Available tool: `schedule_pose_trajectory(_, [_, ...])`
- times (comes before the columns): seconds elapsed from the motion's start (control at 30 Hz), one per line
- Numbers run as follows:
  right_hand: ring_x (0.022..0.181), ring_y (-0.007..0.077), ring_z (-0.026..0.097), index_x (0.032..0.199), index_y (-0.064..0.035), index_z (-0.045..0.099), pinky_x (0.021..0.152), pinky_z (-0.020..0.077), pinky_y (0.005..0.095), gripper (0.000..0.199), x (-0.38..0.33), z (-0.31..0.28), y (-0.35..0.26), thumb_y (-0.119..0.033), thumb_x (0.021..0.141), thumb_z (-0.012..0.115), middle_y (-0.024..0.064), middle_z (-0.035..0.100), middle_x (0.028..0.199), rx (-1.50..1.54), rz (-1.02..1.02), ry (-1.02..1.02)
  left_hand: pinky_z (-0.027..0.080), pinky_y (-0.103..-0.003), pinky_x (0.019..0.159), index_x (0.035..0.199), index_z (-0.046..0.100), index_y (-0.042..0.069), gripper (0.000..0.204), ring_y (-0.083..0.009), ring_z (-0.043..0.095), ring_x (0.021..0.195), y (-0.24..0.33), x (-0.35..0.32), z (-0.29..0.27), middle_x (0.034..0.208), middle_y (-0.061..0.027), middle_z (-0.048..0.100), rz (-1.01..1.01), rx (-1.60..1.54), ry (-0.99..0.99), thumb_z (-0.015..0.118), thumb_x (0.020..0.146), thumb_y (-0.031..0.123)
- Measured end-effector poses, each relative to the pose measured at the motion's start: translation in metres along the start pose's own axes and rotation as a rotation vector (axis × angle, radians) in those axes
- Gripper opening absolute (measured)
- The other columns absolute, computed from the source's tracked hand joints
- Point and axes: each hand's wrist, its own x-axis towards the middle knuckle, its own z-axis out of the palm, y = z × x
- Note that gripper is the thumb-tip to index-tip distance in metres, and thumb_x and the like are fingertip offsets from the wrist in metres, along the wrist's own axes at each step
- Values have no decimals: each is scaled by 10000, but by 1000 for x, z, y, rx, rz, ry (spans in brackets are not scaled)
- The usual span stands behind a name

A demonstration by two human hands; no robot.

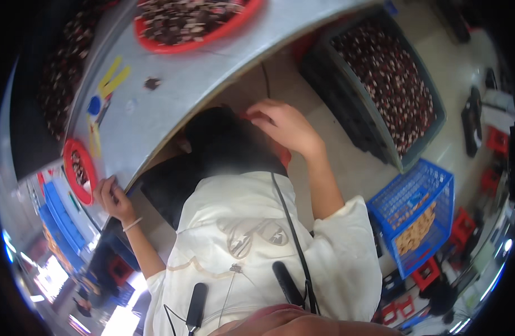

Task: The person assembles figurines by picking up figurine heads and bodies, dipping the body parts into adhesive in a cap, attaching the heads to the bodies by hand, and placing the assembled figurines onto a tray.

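Observation:
My left hand [113,199] is at the left end of the grey table edge, just beside a small red basin [91,192] with dark and pale pieces in it. Its fingers are loosely bent and apart, with nothing visible in them. Above my dark-clad lap hangs my right hand [285,124], fingers loosely curled and thumb apart, and no object shows in it. Farther off on the table stands a large red basin [182,47] heaped with similar small brown and cream pieces.
Yellow strips [114,81], a round blue item [94,105] and a dark piece [152,83] lie on the grey table [173,106]. To the right stand a grey crate [336,98] full of small pieces and a blue basket [414,193]. A cable [294,235] runs down my shirt.

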Motion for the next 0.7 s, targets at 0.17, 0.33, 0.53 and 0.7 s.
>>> schedule_pose_trajectory(0.17, [711, 164, 603, 921, 37, 620, 628, 480, 269, 168, 10, -36, -81, -22, 766, 599, 110, 624, 841, 418, -22, -247, 460, -303, 667, 887, 629, 14, 272, -259, 561, 802, 15, 15, -9, 895, -135, 566, -48, -145, -9, 525, 676, -122])
schedule_pose_trajectory(0.33, [743, 169, 602, 901, 2, 636, 639, 470, 254, 175, 58, -29, -130, 68, 744, 597, 105, 616, 879, 205, -292, -16, 465, -337, 749, 918, 627, 16, 256, -278, 580, 860, 11, 83, -36, 932, -151, 583, 194, -119, -113, 544, 693, -72])
schedule_pose_trajectory(0.53, [832, 277, 523, 1015, -62, 595, 707, 435, 375, 287, 112, 31, -153, -99, 734, 642, 91, 532, 1012, -457, -403, 159, 474, -345, 778, 1015, 600, 46, 207, -264, 589, 918, -9, 219, -8, 1033, -139, 567, 309, -253, -306, 548, 815, 32])
schedule_pose_trajectory(0.7, [805, 266, 522, 930, -47, 598, 675, 436, 361, 244, 125, 50, -142, -8, 692, 633, 83, 547, 931, -441, -490, 164, 435, -289, 902, 1126, 567, 91, 247, -205, 541, 1056, -26, 295, 85, 1104, -83, 553, 413, -368, -383, 527, 887, 140])
